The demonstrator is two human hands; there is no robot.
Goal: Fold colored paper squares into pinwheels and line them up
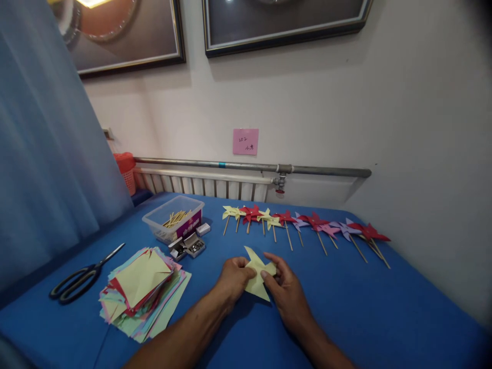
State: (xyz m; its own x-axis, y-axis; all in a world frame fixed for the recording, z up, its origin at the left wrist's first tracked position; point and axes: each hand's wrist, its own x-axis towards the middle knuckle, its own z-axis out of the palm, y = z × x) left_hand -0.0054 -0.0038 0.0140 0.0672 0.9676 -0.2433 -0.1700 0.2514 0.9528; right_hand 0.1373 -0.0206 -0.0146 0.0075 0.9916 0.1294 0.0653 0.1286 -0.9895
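A pale yellow paper pinwheel (258, 289), its points partly folded toward the middle, is held between both hands above the blue table. My left hand (235, 279) pinches its left side, with the thumb lying on the paper. On the right side, my right hand (283, 287) grips another corner between thumb and fingers. No stick shows on this pinwheel. Left of my forearm lies a stack of coloured paper squares (144, 279), yellow on top. Small boxes of metal pins (195, 245) stand open beyond my left hand.
Black-handled scissors (82, 277) lie at the left. A clear plastic tub (172, 218) holds wooden sticks. Several finished pinwheels on sticks (315, 221) form a row along the back right. A blue curtain (49, 133) hangs at left, and a radiator (215, 185) lines the wall behind the table.
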